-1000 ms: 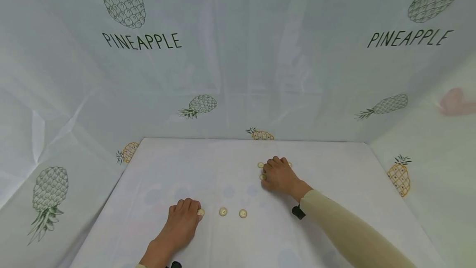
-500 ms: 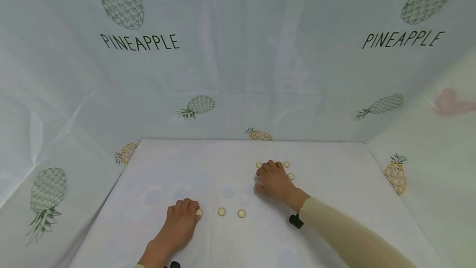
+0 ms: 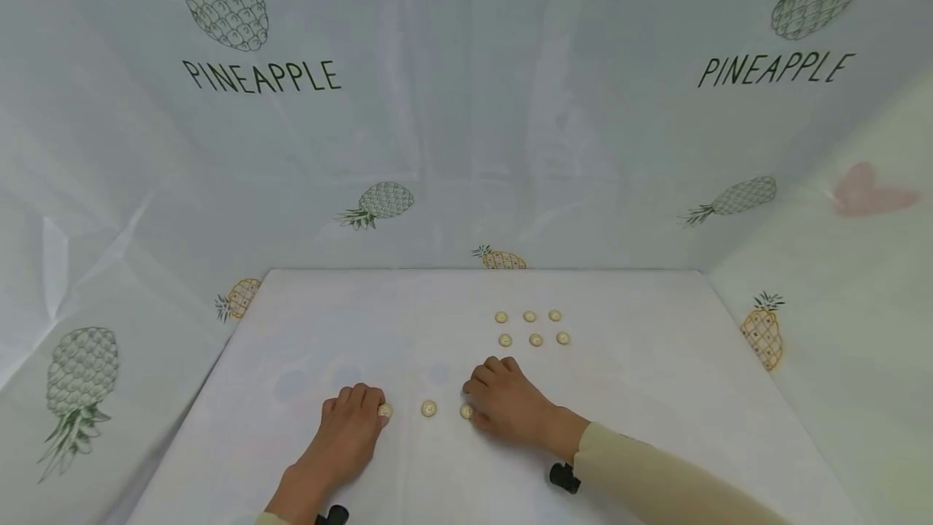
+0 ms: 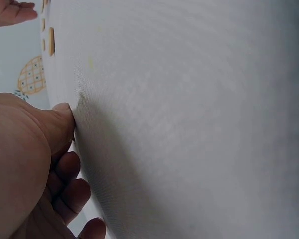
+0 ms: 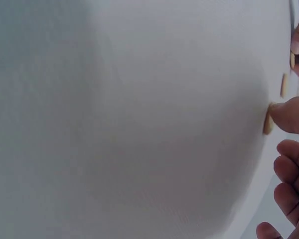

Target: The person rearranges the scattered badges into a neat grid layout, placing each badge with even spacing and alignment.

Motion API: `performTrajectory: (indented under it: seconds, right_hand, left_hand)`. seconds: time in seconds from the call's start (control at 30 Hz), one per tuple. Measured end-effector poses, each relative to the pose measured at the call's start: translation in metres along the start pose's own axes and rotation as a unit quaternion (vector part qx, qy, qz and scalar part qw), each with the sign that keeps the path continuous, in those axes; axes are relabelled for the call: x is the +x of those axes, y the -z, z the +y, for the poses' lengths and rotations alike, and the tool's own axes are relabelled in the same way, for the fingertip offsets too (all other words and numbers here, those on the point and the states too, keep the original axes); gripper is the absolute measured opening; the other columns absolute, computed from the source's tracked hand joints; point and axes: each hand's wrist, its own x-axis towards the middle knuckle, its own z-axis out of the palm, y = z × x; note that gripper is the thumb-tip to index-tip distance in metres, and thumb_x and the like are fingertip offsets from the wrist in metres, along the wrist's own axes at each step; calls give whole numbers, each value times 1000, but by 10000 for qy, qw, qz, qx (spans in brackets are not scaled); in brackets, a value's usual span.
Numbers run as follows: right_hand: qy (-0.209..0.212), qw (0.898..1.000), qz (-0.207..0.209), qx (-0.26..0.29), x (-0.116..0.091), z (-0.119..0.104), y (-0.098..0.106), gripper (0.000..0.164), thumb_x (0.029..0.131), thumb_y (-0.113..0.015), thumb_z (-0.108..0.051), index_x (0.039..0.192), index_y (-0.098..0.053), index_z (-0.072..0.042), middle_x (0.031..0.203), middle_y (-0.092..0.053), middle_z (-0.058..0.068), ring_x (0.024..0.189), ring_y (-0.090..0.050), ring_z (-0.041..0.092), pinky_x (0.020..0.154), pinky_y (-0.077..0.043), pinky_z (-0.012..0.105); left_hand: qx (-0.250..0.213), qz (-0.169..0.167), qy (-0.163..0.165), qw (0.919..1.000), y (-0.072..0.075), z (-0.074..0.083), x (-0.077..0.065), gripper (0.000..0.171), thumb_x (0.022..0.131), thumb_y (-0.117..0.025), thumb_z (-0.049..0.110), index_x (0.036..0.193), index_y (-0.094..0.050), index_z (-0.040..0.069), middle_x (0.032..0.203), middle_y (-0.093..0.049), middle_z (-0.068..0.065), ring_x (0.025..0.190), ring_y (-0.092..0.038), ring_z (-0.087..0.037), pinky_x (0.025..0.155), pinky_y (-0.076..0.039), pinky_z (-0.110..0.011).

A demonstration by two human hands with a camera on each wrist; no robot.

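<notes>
Leaning in over a white-covered table [image 3: 641,330], a person has both bare hands at small round wooden discs. Back edge runs straight along the foot of the curtain [image 3: 466,120]; side edges slant outward coming fwd. Most room lies to the R, a wide stretch of cloth betw. the upper rows and the R edge; another broad stretch lies L of those rows. Strip behind them, up to the back edge, is narrower.

L hand [image 3: 350,432] is nearer the L edge than the R, but well apart from it; R hand [image 3: 510,403] is approx. mid-table, just in front of the upper rows.

Count: 9 discs tot. Back group = 6, i.e. 2 rows of 3, none touching: rear row [image 3: 530,316], nearer row [image 3: 535,340]. Front line = 3. L disc [image 3: 385,410] is pinched betw. L thumb & fingertip, other L fingers curled. Middle disc [image 3: 428,408] lies on the cloth betw. the hands, touched by neither. R disc [image 3: 466,411] has the R thumb against it; R fingers are bent, but can't tell if they grip it.

Also 2 sleeves [image 3: 656,472], 2 blk wrist cams [image 3: 564,478], "PINEAPPLE" printed x2.
</notes>
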Motion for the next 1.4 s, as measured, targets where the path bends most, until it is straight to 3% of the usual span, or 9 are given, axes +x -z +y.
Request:
performTrajectory:
  seconds: [0.23,0.63,0.93,1.17,1.4]
  right_hand:
    - [178,9997,182,-30,0,-6,-3,8,101,-73,-31,102,-73,-22,100,-66,-9,96,-53,11,88,-45,34]
    - [-335,9986,-41,-400,-1,-9,-2,31,95,-76,-51,96,-72,-20,95,-65,-7,90,-49,13,85,-42,33]
    - [93,9996,274,-4,-4,-6,-3,6,103,-71,-27,105,-73,-22,101,-66,-7,97,-54,13,89,-43,34]
    - [-156,9998,85,7,-3,-7,-5,13,103,-70,-34,102,-74,-21,98,-67,-7,93,-51,13,86,-42,33]
    - [-39,9991,368,-207,-6,-2,-8,23,94,-80,-43,100,-73,-22,98,-65,-8,96,-51,13,86,-41,34]
  left_hand:
    - [-86,-55,22,9999,-2,-2,1,21,98,-76,23,109,-60,14,104,-56,0,96,-47,-19,88,-42,-49]
    - [-121,-8,-5,9999,0,-1,0,21,99,-76,23,109,-59,15,104,-55,0,99,-48,-20,91,-43,-51]
    - [-125,-33,12,9999,-1,-2,1,20,99,-75,23,108,-59,15,103,-55,0,98,-48,-19,91,-43,-52]
    - [-93,21,-29,10000,-2,-2,0,20,98,-76,22,107,-59,15,102,-55,1,98,-49,-20,90,-44,-52]
    - [-90,87,-26,9999,-1,-1,0,21,98,-76,22,106,-58,15,99,-52,2,95,-46,-18,89,-43,-50]
